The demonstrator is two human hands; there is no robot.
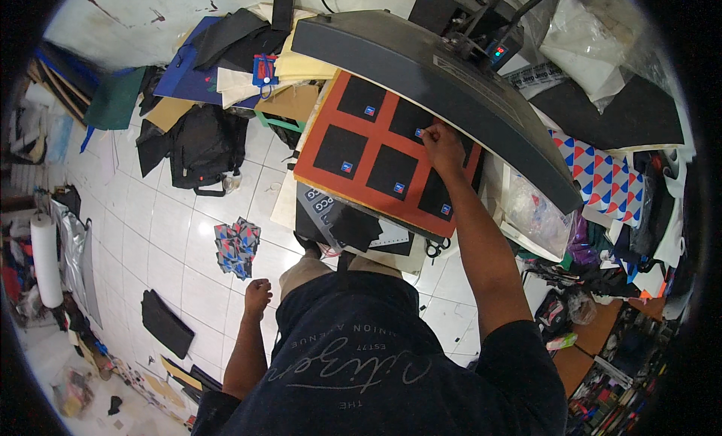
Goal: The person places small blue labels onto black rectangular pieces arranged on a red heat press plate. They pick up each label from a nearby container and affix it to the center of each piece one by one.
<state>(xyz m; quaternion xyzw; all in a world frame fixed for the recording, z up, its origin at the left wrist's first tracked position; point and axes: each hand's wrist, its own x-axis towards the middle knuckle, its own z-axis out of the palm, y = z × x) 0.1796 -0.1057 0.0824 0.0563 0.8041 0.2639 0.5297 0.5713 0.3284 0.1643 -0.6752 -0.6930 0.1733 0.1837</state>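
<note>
The press lid point(444, 82) overhangs the orange mat point(377, 133); a label point(418, 133) touches the right fingers point(431, 134), grip unclear from here; left fingers point(255, 288) curl in.

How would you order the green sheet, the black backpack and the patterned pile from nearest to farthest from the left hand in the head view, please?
From the left hand:
1. Patterned pile, on the floor just ahead.
2. Black backpack, farther ahead and left.
3. Green sheet, farthest, at upper left.
</note>
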